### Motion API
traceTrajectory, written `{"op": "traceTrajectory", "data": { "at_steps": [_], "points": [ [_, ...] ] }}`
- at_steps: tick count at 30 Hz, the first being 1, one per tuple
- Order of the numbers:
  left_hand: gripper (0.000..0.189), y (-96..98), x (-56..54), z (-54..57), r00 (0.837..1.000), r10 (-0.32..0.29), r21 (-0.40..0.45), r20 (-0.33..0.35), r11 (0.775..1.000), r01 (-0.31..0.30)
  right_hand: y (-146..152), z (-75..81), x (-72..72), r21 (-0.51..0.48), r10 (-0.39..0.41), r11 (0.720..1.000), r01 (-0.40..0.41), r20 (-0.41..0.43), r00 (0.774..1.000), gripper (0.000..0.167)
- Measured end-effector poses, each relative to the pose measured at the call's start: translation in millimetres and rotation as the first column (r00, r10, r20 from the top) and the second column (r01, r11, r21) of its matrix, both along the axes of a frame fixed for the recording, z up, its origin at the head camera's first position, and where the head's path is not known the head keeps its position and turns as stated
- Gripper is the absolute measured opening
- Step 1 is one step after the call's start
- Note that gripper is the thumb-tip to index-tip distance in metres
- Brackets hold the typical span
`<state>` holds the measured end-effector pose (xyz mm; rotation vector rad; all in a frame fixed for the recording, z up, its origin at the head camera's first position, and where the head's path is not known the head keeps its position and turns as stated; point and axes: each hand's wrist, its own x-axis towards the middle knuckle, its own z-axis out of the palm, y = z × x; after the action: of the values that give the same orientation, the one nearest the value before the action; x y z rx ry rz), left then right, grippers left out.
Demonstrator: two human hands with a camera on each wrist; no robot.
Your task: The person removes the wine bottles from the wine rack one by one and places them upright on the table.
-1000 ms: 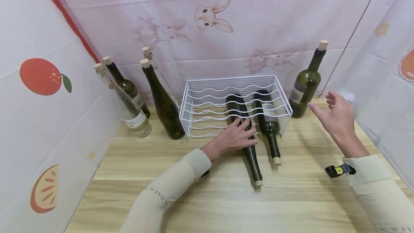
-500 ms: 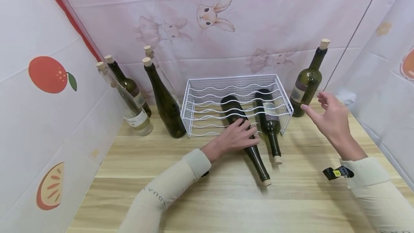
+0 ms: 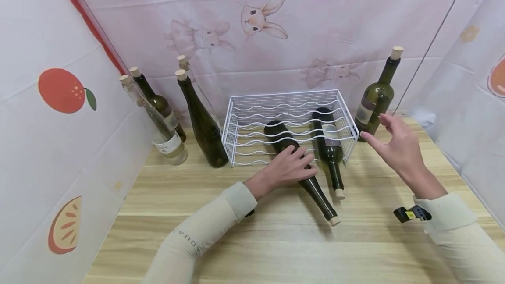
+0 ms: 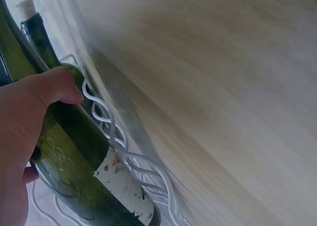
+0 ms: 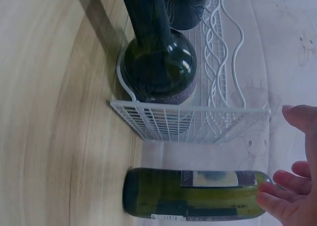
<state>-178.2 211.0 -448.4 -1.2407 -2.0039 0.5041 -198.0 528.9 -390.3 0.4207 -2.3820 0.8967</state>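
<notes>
My left hand (image 3: 286,168) grips a dark green wine bottle (image 3: 317,194) around its body. This bottle lies slanted, its base in the white wire wine rack (image 3: 284,94) and its corked neck pointing front right. A torn pale label (image 4: 126,186) shows on it in the left wrist view. To its right, another corked bottle (image 3: 330,154) lies in the rack, neck forward. My right hand (image 3: 400,148) is held in the air by the rack's right end, thumb and fingers spread, holding nothing. Behind it stands a green labelled bottle (image 3: 376,100), partly hidden by the fingers.
Left of the rack stand several corked bottles: a tall dark green bottle (image 3: 203,126), a clear labelled bottle (image 3: 169,143), a dark bottle (image 3: 163,106) and another clear one behind. The wooden table (image 3: 276,249) runs up to a printed cloth backdrop (image 3: 138,25).
The held bottle has pivoted: its neck has swung right and its base has shifted left in the rack. My right hand has moved a little left, closer to the rack.
</notes>
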Motion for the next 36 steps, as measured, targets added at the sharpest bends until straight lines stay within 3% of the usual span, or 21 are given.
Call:
{"op": "traceTrajectory", "data": {
  "at_steps": [4,9,16,26,29,34,36],
  "points": [
    [0.023,0.5,1.0,0.7,1.000,0.000,0.010,0.014,1.000,0.000,-3,-2.7,3.3,0.000,0.031,1.000,-0.031,-0.032,0.999,0.066],
    [0.017,0.1,2.9,2.9,0.999,0.004,0.026,0.032,1.000,-0.005,-9,-8.8,7.8,-0.007,0.054,0.999,-0.054,-0.003,0.999,0.064],
    [0.035,-0.1,6.6,7.6,1.000,-0.010,0.075,0.017,0.997,0.009,-13,-16.5,12.4,-0.027,0.087,0.996,-0.086,0.060,0.994,0.063],
    [0.024,3.4,17.7,18.0,0.997,0.029,0.039,0.065,0.999,-0.032,-17,-26.3,17.1,-0.034,0.130,0.991,-0.127,0.098,0.987,0.061],
    [0.007,5.3,21.4,22.6,0.992,0.057,0.025,0.114,0.998,-0.060,-18,-29.1,18.4,-0.043,0.148,0.989,-0.145,0.103,0.984,0.060],
    [0.040,8.5,25.8,29.1,0.981,0.100,0.006,0.167,0.995,-0.103,-19,-31.4,20.0,-0.054,0.179,0.983,-0.174,0.098,0.979,0.061],
    [0.043,9.8,27.0,31.3,0.980,0.101,0.015,0.173,0.994,-0.105,-20,-32.2,20.5,-0.054,0.179,0.983,-0.175,0.094,0.979,0.063]
  ]
}}
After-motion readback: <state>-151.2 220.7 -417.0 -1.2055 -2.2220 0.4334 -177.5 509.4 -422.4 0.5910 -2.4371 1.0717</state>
